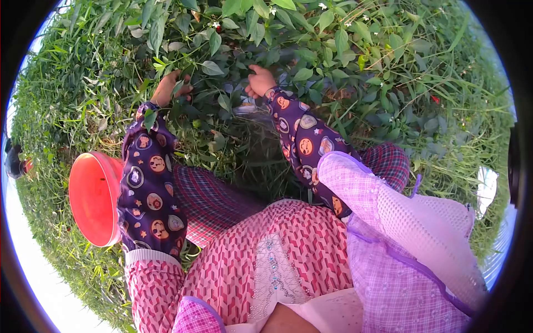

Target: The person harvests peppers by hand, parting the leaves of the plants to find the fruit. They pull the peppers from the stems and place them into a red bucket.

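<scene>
Head view looks down over the person's chest and arms at a leafy plant [222, 50] that stands straight ahead, just beyond both hands, its stems rising away from the body towards the top of the picture. The two arms reach forward side by side, and the hands sit at about the same depth in the foliage, so neither is clearly nearer. A shaded gap of leaves lies between them.

The left hand [169, 89] is pushed into the leaves on the left side of the plant. Its fingers curl inward, and broad leaves lie across the knuckles and the wrist. Whether it grips a stem or only rests among the leaves I cannot tell.

The right hand [260, 82] is on the plant's right side, clearer of the foliage. It is half curled, one finger pointing up and to the left, the other fingertips dipping down behind leaves. What it has hold of, if anything, is hidden.

A red bucket [91, 197] hangs by the left forearm, well behind the left hand, its mouth turned towards the camera. Small white flowers [323, 6] dot the top of the plant, and one small red fruit [435, 100] shows far off to the right, well apart from either hand. A purple mesh cloth [400, 233] drapes over the right upper arm. Long grass [66, 100] surrounds the plant.
</scene>
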Action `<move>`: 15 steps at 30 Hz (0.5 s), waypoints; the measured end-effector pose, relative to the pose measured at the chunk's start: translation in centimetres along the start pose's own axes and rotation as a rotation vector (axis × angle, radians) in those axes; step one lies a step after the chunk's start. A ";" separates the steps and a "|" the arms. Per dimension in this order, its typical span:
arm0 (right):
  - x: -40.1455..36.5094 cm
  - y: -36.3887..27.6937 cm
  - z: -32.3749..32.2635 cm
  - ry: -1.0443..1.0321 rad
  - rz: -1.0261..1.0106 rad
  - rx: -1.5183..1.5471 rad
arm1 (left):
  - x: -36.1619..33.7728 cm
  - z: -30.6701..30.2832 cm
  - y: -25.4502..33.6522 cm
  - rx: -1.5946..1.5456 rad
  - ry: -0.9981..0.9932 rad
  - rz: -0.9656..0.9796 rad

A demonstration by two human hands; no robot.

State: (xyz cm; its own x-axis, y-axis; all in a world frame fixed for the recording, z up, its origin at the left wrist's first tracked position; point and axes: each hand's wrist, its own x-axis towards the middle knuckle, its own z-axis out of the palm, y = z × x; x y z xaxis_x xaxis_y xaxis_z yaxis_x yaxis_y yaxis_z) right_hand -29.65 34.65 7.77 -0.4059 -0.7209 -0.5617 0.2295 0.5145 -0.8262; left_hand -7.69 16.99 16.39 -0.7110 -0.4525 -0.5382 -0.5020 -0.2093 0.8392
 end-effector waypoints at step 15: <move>1.4 -0.7 0.9 0.106 -0.223 -0.185 | -0.7 4.3 3.6 1.360 0.541 0.149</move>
State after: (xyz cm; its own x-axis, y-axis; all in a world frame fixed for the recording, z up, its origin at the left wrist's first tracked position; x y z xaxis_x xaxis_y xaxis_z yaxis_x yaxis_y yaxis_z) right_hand -29.60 32.86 7.54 -0.5200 -0.7785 -0.3514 -0.0370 0.4316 -0.9013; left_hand -11.12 20.26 19.45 -0.6836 -0.7224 -0.1041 -0.7263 0.6873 0.0002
